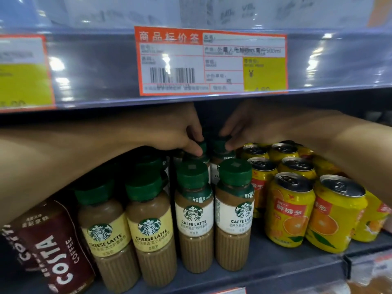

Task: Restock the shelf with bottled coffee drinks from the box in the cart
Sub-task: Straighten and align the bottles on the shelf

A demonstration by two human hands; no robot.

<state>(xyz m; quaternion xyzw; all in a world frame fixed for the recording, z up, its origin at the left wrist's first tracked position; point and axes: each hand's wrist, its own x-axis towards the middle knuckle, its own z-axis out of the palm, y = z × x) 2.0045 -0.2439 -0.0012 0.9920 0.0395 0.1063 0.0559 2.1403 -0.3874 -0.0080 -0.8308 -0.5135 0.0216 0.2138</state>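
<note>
Shelf [297, 270] is carrying all stock, with the price-tag rail [212, 60] sitting directly above it. Far left, Costa bottle [48, 249] is standing at the front edge. Right of it two Cheese Latte bottles [148, 234] are standing side by side, then two Caffe Latte bottles [194, 217], with more bottles lining up behind them. Orange drink cans [289, 211] are sitting in rows right of those. Left hand [182, 134] and right hand [244, 128] are each resting on a rear bottle cap [220, 145], behind the front Caffe Latte pair.
</note>
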